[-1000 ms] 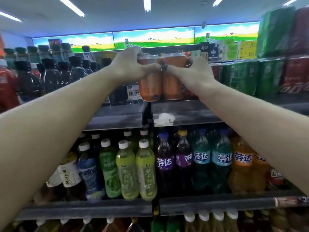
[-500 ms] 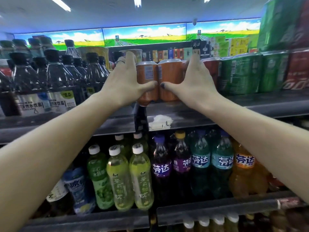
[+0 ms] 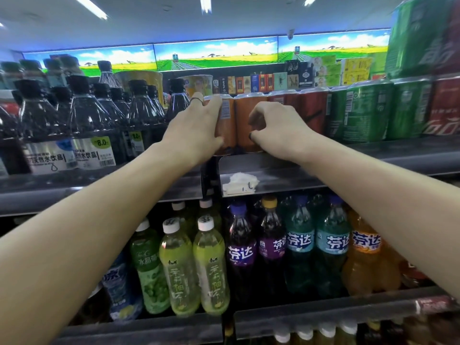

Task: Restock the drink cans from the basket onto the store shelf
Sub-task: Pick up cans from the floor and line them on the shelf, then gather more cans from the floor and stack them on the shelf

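Observation:
Two orange drink cans stand side by side on the upper shelf, just behind its front lip. My left hand holds the left orange can: the fingers lie along its left side up to the rim and the thumb crosses its lower front. In front of the right orange can is my right hand, fingers curled in at the knuckles and thumb tip at the can's lower front; the fingers are not wrapped round it. The basket is out of view.
Red cans and green cans continue the row to the right. Dark water bottles fill the shelf to the left. Below stand green tea bottles and purple, teal and orange soda bottles. A torn white label sticks to the shelf lip.
Both cans went from held in the air to standing on the shelf and were pushed back. My right hand's fingers have since curled away from its can; my left hand stays on its can.

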`<state>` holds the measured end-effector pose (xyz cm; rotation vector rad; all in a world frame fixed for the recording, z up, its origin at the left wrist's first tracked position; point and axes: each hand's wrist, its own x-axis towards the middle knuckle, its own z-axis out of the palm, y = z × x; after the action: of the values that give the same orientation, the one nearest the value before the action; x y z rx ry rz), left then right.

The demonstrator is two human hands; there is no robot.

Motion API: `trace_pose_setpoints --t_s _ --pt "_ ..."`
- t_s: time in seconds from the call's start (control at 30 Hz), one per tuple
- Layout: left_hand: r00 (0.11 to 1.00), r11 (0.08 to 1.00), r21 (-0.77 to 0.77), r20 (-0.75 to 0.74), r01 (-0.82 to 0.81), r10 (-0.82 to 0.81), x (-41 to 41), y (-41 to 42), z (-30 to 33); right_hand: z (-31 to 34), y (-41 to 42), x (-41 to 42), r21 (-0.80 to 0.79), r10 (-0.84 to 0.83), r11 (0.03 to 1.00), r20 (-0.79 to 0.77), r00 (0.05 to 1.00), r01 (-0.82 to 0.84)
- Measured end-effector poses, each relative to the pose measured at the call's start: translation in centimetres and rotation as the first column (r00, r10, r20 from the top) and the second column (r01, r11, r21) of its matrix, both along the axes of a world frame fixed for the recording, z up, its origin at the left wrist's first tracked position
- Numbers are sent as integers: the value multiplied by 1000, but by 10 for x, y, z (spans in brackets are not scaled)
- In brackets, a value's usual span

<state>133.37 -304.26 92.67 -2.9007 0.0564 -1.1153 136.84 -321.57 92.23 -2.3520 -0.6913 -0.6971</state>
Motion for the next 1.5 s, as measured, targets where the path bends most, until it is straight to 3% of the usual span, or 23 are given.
trace_pose_setpoints --t_s 0.3,0.43,0.6,0.73,0.83,1.0,1.17,1.33,1.5 --pt "999 999 13 -38 -35 35 2 -2 -1 0 0 -6 -42 19 999 -54 998 -21" --pt "997 994 76 22 -72 71 -13 -9 2 -5 -3 -12 47 22 999 142 990 -28" --pt "958 983 107 227 151 -172 -40 -37 -9 -24 -23 -36 189 42 974 404 914 -128" --pt "872 913 181 275 366 -404 -63 -77 -41 -50 -56 -52 265 11 955 418 909 -134" --pt "833 855 181 202 485 -515 -71 -114 -77 -80 -86 -63 348 -26 931 366 930 -111" --pt "816 815 43 18 577 -578 -77 -169 -163 -164 -144 -82 402 -91 916 232 968 -10" --pt "753 811 -149 -307 566 -582 -84 -218 -278 -277 -205 -104 370 -178 909 -79 981 195" --pt "649 839 -218 -547 499 -529 -88 -247 -375 -380 -252 -136 197 -312 897 -352 883 396" --pt "484 833 -283 -707 475 -516 -96 -266 -441 -450 -276 -168 16 -431 849 -556 710 528"
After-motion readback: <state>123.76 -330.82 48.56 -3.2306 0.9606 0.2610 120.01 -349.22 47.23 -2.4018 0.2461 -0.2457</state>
